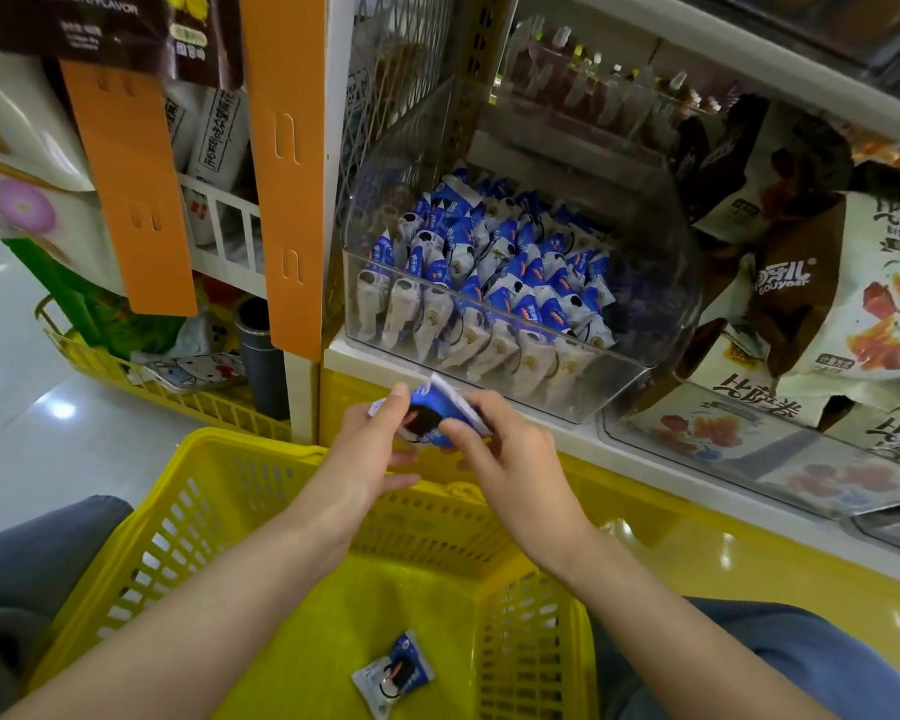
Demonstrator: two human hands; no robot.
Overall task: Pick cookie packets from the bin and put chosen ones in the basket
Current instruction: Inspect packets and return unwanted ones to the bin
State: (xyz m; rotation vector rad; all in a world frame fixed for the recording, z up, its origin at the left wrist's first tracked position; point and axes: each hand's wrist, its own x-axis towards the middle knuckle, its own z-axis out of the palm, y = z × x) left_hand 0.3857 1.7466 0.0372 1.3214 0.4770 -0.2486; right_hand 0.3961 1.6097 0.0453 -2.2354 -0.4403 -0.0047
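Right above the far rim of the basket (261,449), both hands share one packet (430,415), a blue and white wrapper with a dark cookie printed on it. Left hand (372,449) has its thumb pressed on the packet's left end, with the other fingers curled underneath; right hand (505,459) pinches the right end between thumb and bent fingers. So both hands are closed on the same packet, which sits tilted, its upper corner pointing toward the bin (489,356). That clear bin stands on the shelf (619,454) just behind the hands, its front wall near the shelf edge, and it is packed with rows of matching packets standing on end. Beside it to the right lies a second clear bin (749,470) holding larger bags with red snack pictures. On the basket's floor, near its front right corner, lies one loose packet (393,672), flat and face up, well apart from the hands. The yellow basket rests between the person's knees, clad in grey-blue cloth. To the left, a second yellow basket (178,397) on the floor holds a cartoon-printed tin and a grey cylinder, and orange card strips (281,174) hang over the shelf post.
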